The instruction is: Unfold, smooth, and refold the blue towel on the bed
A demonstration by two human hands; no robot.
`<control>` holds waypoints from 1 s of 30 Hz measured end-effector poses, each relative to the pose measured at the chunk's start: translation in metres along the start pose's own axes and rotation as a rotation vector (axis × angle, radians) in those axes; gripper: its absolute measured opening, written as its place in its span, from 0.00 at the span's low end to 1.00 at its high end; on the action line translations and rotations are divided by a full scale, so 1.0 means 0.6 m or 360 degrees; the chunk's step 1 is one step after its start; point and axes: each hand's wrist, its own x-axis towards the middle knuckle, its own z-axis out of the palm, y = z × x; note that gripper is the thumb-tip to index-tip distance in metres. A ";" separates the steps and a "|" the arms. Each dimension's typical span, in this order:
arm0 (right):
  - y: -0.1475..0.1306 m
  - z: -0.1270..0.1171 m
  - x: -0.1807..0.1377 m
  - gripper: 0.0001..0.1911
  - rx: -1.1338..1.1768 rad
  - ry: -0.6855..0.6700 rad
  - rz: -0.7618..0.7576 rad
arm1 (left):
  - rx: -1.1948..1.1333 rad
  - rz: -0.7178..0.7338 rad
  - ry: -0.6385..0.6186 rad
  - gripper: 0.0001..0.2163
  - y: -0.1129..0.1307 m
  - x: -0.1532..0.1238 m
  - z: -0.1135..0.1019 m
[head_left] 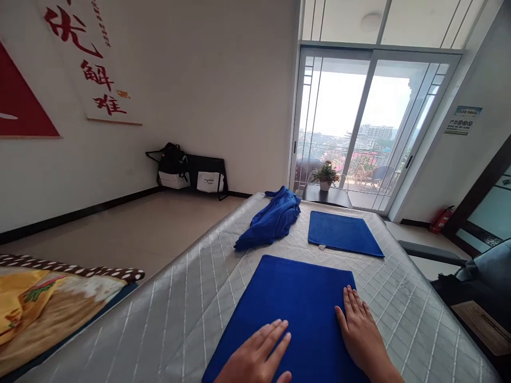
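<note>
A blue towel (293, 298) lies flat and folded on the grey quilted mattress (187, 319) right in front of me. My left hand (259, 356) rests flat on its near part, fingers stretched out. My right hand (359, 332) lies flat along its right edge, fingers together and extended. Neither hand holds anything. Farther away, a second folded blue towel (342, 233) lies flat. To its left sits a crumpled blue towel (273, 218) in a heap.
A yellow and brown patterned blanket (43, 303) lies at the left. A small dark table with a potted plant (326, 175) stands before the glass balcony doors (367, 122). Bags (187, 173) sit against the far wall. A fire extinguisher (439, 219) stands at the right.
</note>
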 end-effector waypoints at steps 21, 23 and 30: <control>-0.004 -0.003 0.004 0.35 -0.0049 -0.0040 0.0092 | -0.0379 -0.0714 -0.0530 0.32 -0.142 0.019 0.091; -0.003 -0.002 0.005 0.34 -0.0044 -0.0034 0.0089 | -0.0355 -0.0799 -0.0512 0.33 -0.157 0.003 0.096; 0.003 -0.003 0.010 0.33 -0.0085 -0.0074 0.0107 | -0.0412 -0.0910 -0.0532 0.35 -0.156 0.000 0.105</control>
